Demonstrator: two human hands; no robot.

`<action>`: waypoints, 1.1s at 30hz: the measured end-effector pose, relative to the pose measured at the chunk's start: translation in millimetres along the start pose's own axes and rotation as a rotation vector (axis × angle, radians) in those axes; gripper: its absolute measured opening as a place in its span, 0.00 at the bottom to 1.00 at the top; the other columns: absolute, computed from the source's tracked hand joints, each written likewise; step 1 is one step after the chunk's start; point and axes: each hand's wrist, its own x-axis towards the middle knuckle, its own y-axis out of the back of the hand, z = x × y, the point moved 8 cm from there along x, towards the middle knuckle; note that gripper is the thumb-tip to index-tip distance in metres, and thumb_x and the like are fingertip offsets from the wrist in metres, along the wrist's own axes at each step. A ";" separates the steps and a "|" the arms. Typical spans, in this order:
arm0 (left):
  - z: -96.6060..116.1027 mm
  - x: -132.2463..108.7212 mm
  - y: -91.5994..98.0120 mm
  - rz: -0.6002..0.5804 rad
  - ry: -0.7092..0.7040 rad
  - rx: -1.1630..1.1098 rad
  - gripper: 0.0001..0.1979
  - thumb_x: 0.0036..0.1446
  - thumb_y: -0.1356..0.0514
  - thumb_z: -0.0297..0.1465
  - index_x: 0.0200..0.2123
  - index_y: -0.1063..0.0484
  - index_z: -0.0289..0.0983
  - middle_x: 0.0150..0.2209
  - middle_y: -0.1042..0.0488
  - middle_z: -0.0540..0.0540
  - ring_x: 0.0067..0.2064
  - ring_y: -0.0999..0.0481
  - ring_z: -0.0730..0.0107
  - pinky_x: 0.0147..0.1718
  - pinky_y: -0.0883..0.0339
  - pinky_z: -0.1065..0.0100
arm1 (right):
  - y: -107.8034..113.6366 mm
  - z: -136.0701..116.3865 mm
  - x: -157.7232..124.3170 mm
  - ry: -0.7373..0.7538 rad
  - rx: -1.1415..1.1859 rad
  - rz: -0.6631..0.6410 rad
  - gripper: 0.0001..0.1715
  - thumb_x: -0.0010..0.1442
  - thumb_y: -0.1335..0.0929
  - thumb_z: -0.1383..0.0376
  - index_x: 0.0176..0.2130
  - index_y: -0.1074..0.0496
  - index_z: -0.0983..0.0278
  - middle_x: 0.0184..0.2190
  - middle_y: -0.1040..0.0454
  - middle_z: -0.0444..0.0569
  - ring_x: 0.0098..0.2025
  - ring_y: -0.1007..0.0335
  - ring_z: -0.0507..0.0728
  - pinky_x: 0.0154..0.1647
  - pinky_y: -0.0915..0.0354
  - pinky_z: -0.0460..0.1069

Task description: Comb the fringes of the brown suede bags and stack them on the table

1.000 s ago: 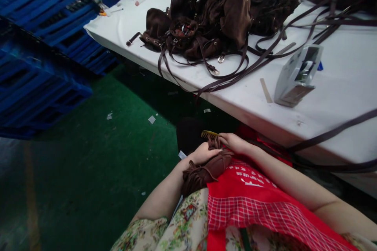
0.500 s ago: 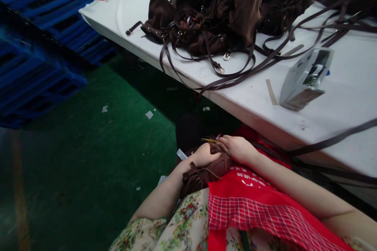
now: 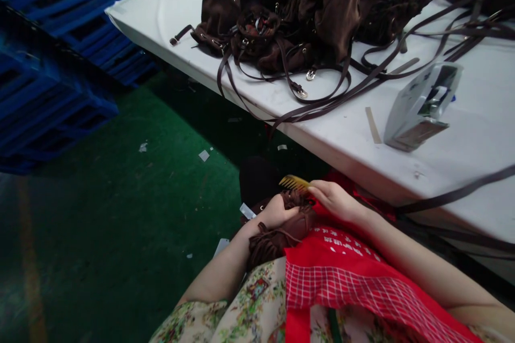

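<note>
A brown bag with fringed strips (image 3: 281, 233) lies in my lap, over the red apron (image 3: 346, 273). My left hand (image 3: 277, 212) is closed on it, its thumb pressing the gathered fringe. Just above the fringe, my right hand (image 3: 332, 198) grips a yellow comb (image 3: 295, 183) by one end, the teeth pointing left over the strips. White tags (image 3: 247, 211) stick out at the bag's left side. Part of the bag is hidden by my left hand and forearm.
On the white table (image 3: 322, 139) ahead lie a pile of dark brown bags (image 3: 298, 21) with long straps, a tape dispenser (image 3: 420, 110) and a beige strip (image 3: 373, 125). One strap crosses the table's right edge. Blue pallets (image 3: 52, 69) stand at the left; paper scraps dot the green floor.
My right hand has turned and moved slightly away from my left hand. More of the comb and its teeth now shows. My left hand has stayed on the bag.
</note>
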 end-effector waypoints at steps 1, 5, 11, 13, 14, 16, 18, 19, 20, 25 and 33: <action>-0.8 0.0 1.2 0.021 0.024 -0.034 0.15 0.52 0.39 0.32 0.43 0.25 0.32 0.40 0.22 0.41 0.43 0.24 0.62 0.45 0.32 0.63 | -3.9 -12.4 -2.5 0.034 -0.052 -0.052 0.25 0.68 0.47 0.55 0.37 0.30 0.63 0.34 0.27 0.49 0.35 0.30 0.54 0.38 0.37 0.46; 3.9 -2.1 -1.2 0.022 0.019 -0.070 0.13 0.52 0.39 0.33 0.39 0.25 0.31 0.38 0.22 0.41 0.41 0.24 0.63 0.43 0.31 0.63 | -21.1 -18.2 -5.2 -0.034 -0.323 -0.155 0.22 0.69 0.47 0.58 0.39 0.30 0.63 0.36 0.27 0.50 0.34 0.28 0.54 0.35 0.38 0.46; 21.6 -15.4 -7.4 -0.002 -0.079 0.059 0.13 0.55 0.40 0.35 0.39 0.25 0.32 0.39 0.22 0.40 0.41 0.24 0.62 0.43 0.31 0.63 | -19.8 26.1 5.1 -0.246 -0.488 -0.078 0.21 0.69 0.47 0.57 0.46 0.31 0.61 0.40 0.25 0.52 0.37 0.26 0.56 0.33 0.37 0.46; 26.9 -20.4 -11.7 -0.041 -0.114 0.061 0.13 0.55 0.39 0.36 0.40 0.25 0.33 0.40 0.23 0.41 0.43 0.24 0.60 0.45 0.32 0.61 | -13.8 54.7 6.5 -0.391 -0.479 -0.069 0.22 0.68 0.46 0.58 0.45 0.30 0.64 0.40 0.24 0.55 0.39 0.26 0.58 0.36 0.36 0.48; 28.1 -22.0 -12.8 -0.051 -0.126 0.056 0.14 0.54 0.38 0.37 0.41 0.25 0.34 0.42 0.23 0.40 0.44 0.25 0.59 0.47 0.32 0.61 | -10.6 69.2 5.7 -0.463 -0.448 -0.068 0.22 0.68 0.45 0.58 0.44 0.29 0.66 0.39 0.24 0.57 0.40 0.26 0.59 0.38 0.36 0.49; 24.9 -22.4 -11.7 -0.045 -0.104 0.026 0.16 0.54 0.38 0.38 0.43 0.26 0.34 0.43 0.23 0.40 0.45 0.25 0.58 0.48 0.33 0.60 | -3.8 88.8 3.4 -0.533 -0.281 -0.026 0.22 0.67 0.44 0.58 0.40 0.27 0.67 0.38 0.23 0.58 0.41 0.26 0.60 0.42 0.35 0.51; 18.5 -19.5 -7.1 -0.010 -0.059 -0.007 0.16 0.56 0.40 0.39 0.43 0.26 0.33 0.43 0.23 0.40 0.45 0.25 0.59 0.47 0.33 0.60 | 3.6 89.8 1.2 -0.481 0.044 0.068 0.22 0.66 0.43 0.56 0.39 0.27 0.66 0.38 0.22 0.55 0.41 0.26 0.59 0.45 0.35 0.51; 16.7 -17.4 -4.8 0.004 -0.050 -0.013 0.16 0.57 0.41 0.39 0.42 0.26 0.33 0.42 0.24 0.40 0.44 0.25 0.59 0.47 0.33 0.61 | 7.1 83.4 -0.2 -0.421 0.234 0.106 0.22 0.65 0.41 0.55 0.41 0.27 0.66 0.39 0.22 0.54 0.42 0.26 0.58 0.47 0.34 0.51; 16.7 -15.1 -3.0 0.014 -0.057 -0.018 0.16 0.57 0.41 0.39 0.42 0.27 0.33 0.41 0.24 0.40 0.44 0.25 0.60 0.47 0.33 0.61 | 10.2 72.7 -1.8 -0.345 0.414 0.124 0.21 0.63 0.38 0.53 0.43 0.27 0.67 0.41 0.22 0.54 0.43 0.26 0.58 0.48 0.34 0.51; 28.5 -7.7 -2.7 -0.008 -0.106 -0.075 0.17 0.56 0.39 0.37 0.45 0.30 0.33 0.43 0.25 0.41 0.45 0.25 0.63 0.48 0.33 0.62 | 7.6 0.8 -12.9 -0.037 0.882 -0.121 0.30 0.51 0.28 0.58 0.51 0.31 0.68 0.48 0.26 0.55 0.49 0.29 0.60 0.51 0.35 0.54; 40.2 -11.7 9.7 0.061 -0.009 0.050 0.20 0.59 0.44 0.40 0.45 0.28 0.29 0.42 0.24 0.40 0.44 0.25 0.60 0.45 0.32 0.65 | -20.8 -8.6 -21.3 -0.114 0.914 -0.406 0.30 0.47 0.25 0.59 0.47 0.28 0.70 0.40 0.23 0.51 0.41 0.27 0.57 0.45 0.31 0.51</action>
